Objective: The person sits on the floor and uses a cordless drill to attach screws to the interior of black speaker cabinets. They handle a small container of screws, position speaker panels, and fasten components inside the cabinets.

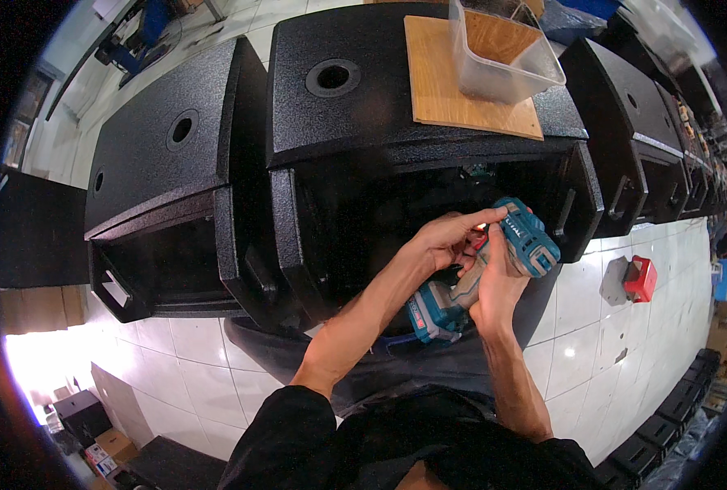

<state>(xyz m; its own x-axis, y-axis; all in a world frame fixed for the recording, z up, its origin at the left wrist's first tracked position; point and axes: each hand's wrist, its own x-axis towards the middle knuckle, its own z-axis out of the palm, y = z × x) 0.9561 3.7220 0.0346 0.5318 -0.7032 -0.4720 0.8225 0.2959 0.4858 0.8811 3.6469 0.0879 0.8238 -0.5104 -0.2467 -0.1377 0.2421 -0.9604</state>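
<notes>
A teal and grey cordless drill is held tilted in front of the open face of a black speaker cabinet. My right hand wraps round its grip, and its battery sticks out at the lower left. With thumb against the drill's body and fingers curled at its side, my left hand grips it too. A small red glow shows by the left fingertips. The drill's tip is hard to make out. Within the cabinet, a small greenish part shows dimly.
A wooden board carrying a clear plastic tub lies on the cabinet's top. More black cabinets stand at the left and right. A red stool-like object stands on the white tiled floor.
</notes>
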